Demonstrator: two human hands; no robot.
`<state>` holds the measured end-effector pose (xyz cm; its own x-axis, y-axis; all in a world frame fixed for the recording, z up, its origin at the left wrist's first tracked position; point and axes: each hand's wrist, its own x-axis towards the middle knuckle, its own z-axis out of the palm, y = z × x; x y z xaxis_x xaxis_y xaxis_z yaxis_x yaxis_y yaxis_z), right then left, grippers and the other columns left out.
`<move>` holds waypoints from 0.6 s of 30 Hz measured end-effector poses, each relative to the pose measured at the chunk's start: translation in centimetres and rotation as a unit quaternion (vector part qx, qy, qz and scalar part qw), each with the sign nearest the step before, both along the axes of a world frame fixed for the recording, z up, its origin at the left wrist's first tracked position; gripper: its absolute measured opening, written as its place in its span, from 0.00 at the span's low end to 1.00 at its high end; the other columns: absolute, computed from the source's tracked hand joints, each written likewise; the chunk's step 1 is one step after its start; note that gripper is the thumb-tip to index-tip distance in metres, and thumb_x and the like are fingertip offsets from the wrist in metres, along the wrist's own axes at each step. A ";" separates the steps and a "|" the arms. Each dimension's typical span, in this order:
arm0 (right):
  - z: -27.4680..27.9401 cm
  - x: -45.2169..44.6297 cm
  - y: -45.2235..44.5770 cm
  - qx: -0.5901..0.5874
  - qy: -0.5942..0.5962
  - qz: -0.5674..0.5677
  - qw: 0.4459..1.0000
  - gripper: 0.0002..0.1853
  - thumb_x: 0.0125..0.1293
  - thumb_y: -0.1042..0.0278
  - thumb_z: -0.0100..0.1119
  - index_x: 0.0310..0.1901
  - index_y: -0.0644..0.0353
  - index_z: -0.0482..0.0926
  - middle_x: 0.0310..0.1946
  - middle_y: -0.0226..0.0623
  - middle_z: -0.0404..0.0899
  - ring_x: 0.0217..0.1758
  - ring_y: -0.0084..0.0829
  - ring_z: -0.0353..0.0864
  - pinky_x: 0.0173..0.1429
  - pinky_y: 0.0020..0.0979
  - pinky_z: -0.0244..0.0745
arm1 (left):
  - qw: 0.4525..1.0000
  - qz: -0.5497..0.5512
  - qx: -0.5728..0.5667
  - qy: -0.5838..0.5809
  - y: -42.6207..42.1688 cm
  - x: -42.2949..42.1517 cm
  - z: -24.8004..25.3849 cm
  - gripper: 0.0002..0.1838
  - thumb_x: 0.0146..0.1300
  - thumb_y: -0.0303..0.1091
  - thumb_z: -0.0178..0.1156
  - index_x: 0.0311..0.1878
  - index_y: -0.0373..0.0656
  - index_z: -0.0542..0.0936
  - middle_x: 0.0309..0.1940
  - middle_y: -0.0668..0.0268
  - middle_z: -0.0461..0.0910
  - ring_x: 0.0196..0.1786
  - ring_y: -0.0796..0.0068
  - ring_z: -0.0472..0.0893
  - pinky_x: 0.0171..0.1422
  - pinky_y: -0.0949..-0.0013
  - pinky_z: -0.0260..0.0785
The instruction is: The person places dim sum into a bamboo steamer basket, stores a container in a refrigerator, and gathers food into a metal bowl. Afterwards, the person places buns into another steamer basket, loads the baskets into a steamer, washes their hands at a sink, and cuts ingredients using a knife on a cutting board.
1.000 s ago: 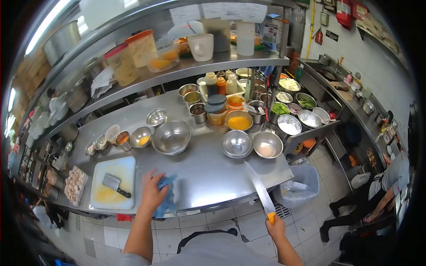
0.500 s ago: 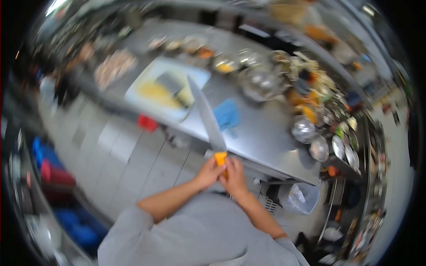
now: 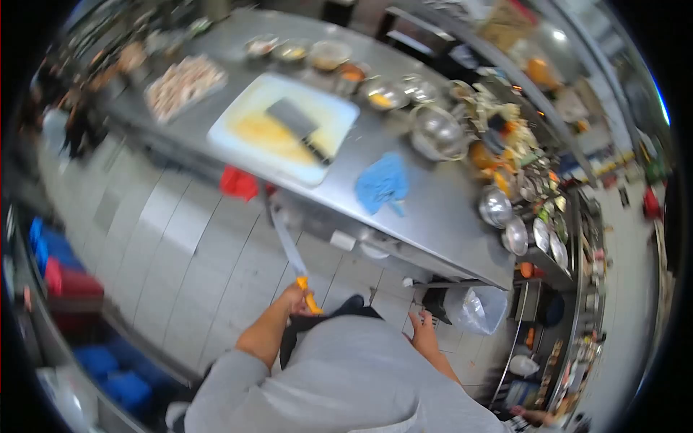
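Observation:
My left hand [image 3: 297, 297] is closed around the yellow handle of a long knife [image 3: 291, 249], its blade pointing up and left beside the counter's front edge. Lower right of the counter, my right hand [image 3: 424, 330] is held apart from it, fingers spread and nothing in them. A blue cloth [image 3: 382, 183] lies crumpled on the steel counter [image 3: 440, 209]. Left of it, a cleaver [image 3: 294, 119] rests on a white, yellow-stained cutting board [image 3: 253, 105].
A tray of pale pieces [image 3: 184, 85] sits left of the board. Metal bowls [image 3: 438, 133] line the counter's far side. A red cloth [image 3: 239, 183] hangs at the front edge. A lined bin [image 3: 475, 309] stands below the right corner. Other people are at far left.
The knife has passed from my right hand to my left and moved down off the counter. My right hand has let go and opened. The blue cloth was released onto the counter. The view has turned.

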<state>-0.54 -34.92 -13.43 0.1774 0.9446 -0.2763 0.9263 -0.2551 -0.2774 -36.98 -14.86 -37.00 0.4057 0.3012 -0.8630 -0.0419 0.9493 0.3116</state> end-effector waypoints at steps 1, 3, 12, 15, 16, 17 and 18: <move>0.7 0.1 -0.4 0.028 -0.012 -0.031 0.999 0.40 0.59 0.59 0.80 0.72 0.52 0.72 0.70 0.55 0.65 0.63 0.57 0.76 0.66 0.48 0.77 | 0.999 -0.025 -0.032 -0.021 1.4 1.2 -1.4 0.20 0.77 0.31 0.59 0.67 0.57 0.66 0.55 0.60 0.77 0.52 0.43 0.84 0.49 0.19 0.78; 2.8 0.2 -0.9 0.020 -0.050 -0.022 0.998 0.38 0.61 0.54 0.78 0.72 0.51 0.73 0.70 0.55 0.65 0.66 0.58 0.75 0.67 0.47 0.78 | 0.998 -0.055 0.007 -0.024 3.8 3.7 -2.3 0.20 0.77 0.30 0.58 0.66 0.58 0.66 0.56 0.61 0.77 0.53 0.43 0.84 0.51 0.17 0.76; 6.3 7.4 -0.7 0.041 -0.058 -0.129 0.989 0.36 0.63 0.49 0.75 0.71 0.51 0.75 0.71 0.57 0.64 0.70 0.61 0.71 0.69 0.49 0.76 | 0.991 -0.121 0.053 0.039 15.4 14.4 -4.8 0.17 0.80 0.30 0.49 0.65 0.62 0.70 0.56 0.65 0.78 0.51 0.52 0.81 0.48 0.27 0.75; 4.6 12.7 -0.1 0.056 -0.056 -0.133 0.988 0.36 0.63 0.49 0.75 0.70 0.50 0.76 0.71 0.58 0.64 0.70 0.62 0.71 0.70 0.49 0.76 | 0.978 -0.049 0.080 0.186 17.9 19.1 -3.6 0.15 0.80 0.36 0.49 0.65 0.58 0.73 0.57 0.66 0.79 0.52 0.56 0.81 0.49 0.39 0.76; 3.9 14.6 0.4 0.068 -0.067 -0.123 0.988 0.35 0.62 0.50 0.75 0.70 0.49 0.76 0.71 0.59 0.64 0.70 0.62 0.72 0.70 0.49 0.76 | 0.982 0.076 0.095 0.144 19.5 20.0 -7.1 0.15 0.80 0.38 0.49 0.66 0.60 0.73 0.59 0.65 0.79 0.54 0.57 0.81 0.52 0.40 0.76; 3.8 16.1 1.4 0.072 -0.066 -0.124 0.987 0.35 0.62 0.50 0.75 0.70 0.49 0.76 0.71 0.59 0.64 0.70 0.62 0.72 0.70 0.49 0.76 | 0.970 0.203 0.108 0.083 20.9 21.0 -10.3 0.16 0.80 0.40 0.49 0.67 0.61 0.73 0.60 0.64 0.79 0.56 0.58 0.82 0.55 0.41 0.76; 4.2 17.8 2.3 0.079 -0.065 -0.129 0.986 0.34 0.62 0.51 0.76 0.69 0.49 0.77 0.70 0.58 0.65 0.69 0.61 0.73 0.69 0.49 0.76 | 0.942 0.312 0.121 0.015 22.3 22.0 -12.9 0.16 0.80 0.43 0.49 0.67 0.63 0.73 0.62 0.64 0.79 0.57 0.58 0.82 0.57 0.42 0.76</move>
<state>17.29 -32.63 -9.19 0.4421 0.8926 -0.0886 0.8663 -0.4505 -0.2159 -15.00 7.39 -49.87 0.0604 0.6626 -0.7465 -0.5561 0.6434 0.5261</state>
